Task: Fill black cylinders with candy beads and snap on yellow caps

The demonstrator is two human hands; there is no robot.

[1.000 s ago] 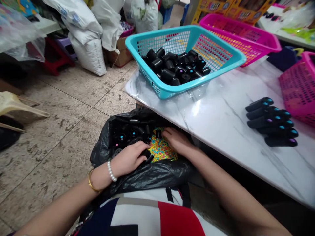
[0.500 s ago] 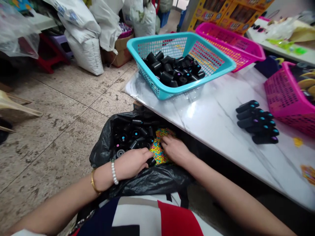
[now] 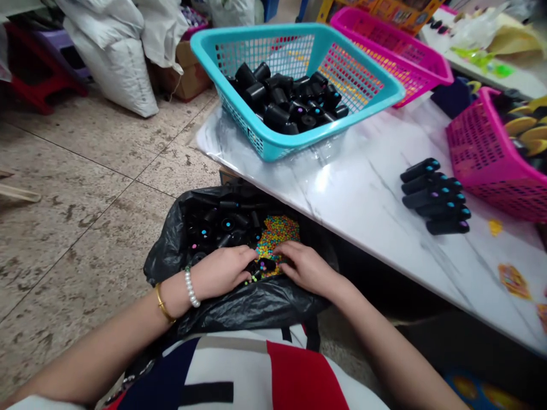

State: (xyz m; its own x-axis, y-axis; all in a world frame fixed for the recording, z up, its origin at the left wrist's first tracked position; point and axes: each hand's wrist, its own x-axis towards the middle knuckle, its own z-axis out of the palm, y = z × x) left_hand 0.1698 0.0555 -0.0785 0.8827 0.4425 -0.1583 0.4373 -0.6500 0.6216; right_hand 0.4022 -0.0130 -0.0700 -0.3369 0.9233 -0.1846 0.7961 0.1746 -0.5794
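Note:
A black plastic bag (image 3: 164, 242) lies open below me, holding black cylinders (image 3: 241, 219) with coloured dots and a heap of small multicoloured beads (image 3: 280, 228). My left hand (image 3: 224, 269) reaches in over the cylinders, its thumb apart from its fingers at the edge of the beads. Opposite it, my right hand (image 3: 306, 267) rests at the right side of the beads with fingers and thumb spread. Between the two hands lies a black cylinder (image 3: 268, 263) among the beads; neither hand visibly grips it. Some fingertips are partly hidden.
On the marbled table (image 3: 359, 188) stands a turquoise basket (image 3: 280, 147) of black cylinders. Further right are a row of black cylinders (image 3: 440, 199) and a pink basket (image 3: 482, 165). Another pink basket (image 3: 431, 62) stands behind. White sacks (image 3: 123, 74) rest on the floor.
The view has shifted slightly. My right hand has drawn back toward me across the beads, uncovering more of the heap. A dark cylinder now shows between my hands, and my left thumb and fingers are apart.

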